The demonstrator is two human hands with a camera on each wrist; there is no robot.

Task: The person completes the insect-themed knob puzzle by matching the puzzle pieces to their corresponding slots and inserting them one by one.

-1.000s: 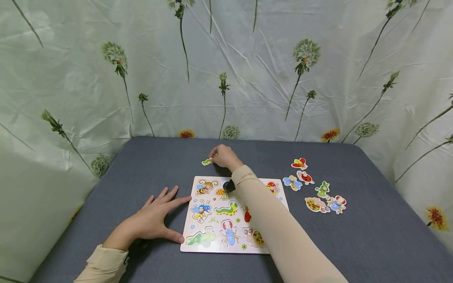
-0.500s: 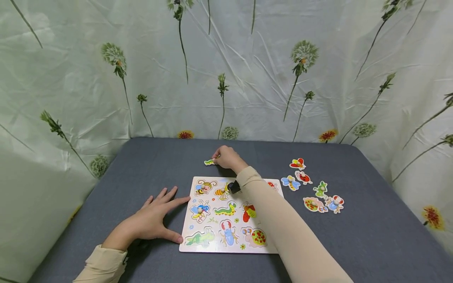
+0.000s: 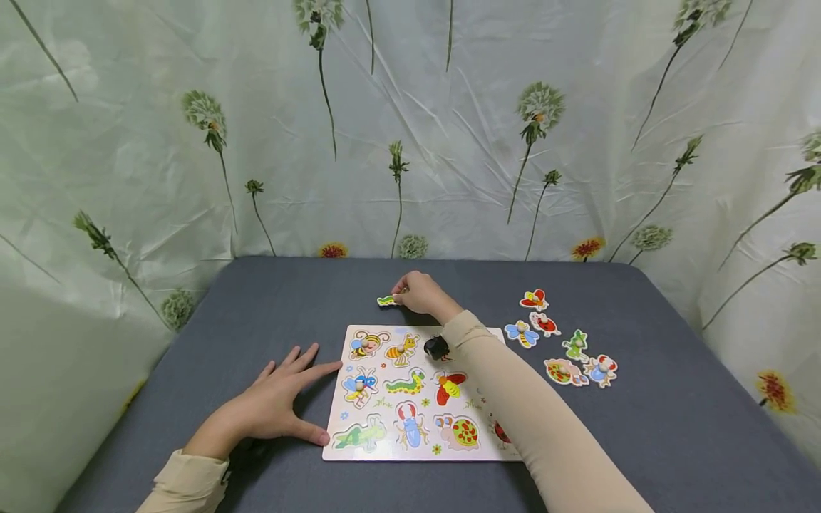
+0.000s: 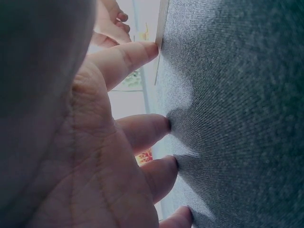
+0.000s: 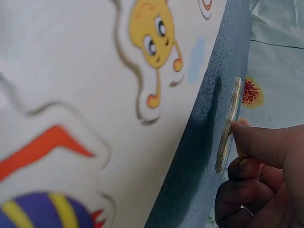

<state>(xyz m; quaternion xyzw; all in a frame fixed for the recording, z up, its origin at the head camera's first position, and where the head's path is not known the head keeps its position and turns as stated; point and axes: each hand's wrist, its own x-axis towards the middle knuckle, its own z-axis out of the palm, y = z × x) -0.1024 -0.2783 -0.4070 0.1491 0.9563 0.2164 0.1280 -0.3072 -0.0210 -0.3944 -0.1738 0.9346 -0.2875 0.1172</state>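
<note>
Beyond the far edge of the puzzle board (image 3: pixel 385 454), I find the green caterpillar piece (image 3: pixel 386 301) pinched between thumb and fingers of the right hand (image 3: pixel 423 293). Its printed face shows only from the head; the right wrist view gives it edge-on, thin, pale and flat. Hands well apart: the left hand (image 3: pixel 276 399) lies spread, thumb and index at the board's left edge; I see its other fingertips on ribbed cloth only from the left wrist. Six loose pieces (image 3: pixel 561 372) lie on the grey surface (image 3: pixel 693 442), before a creased, dandelion-printed curtain (image 3: pixel 474 199).
</note>
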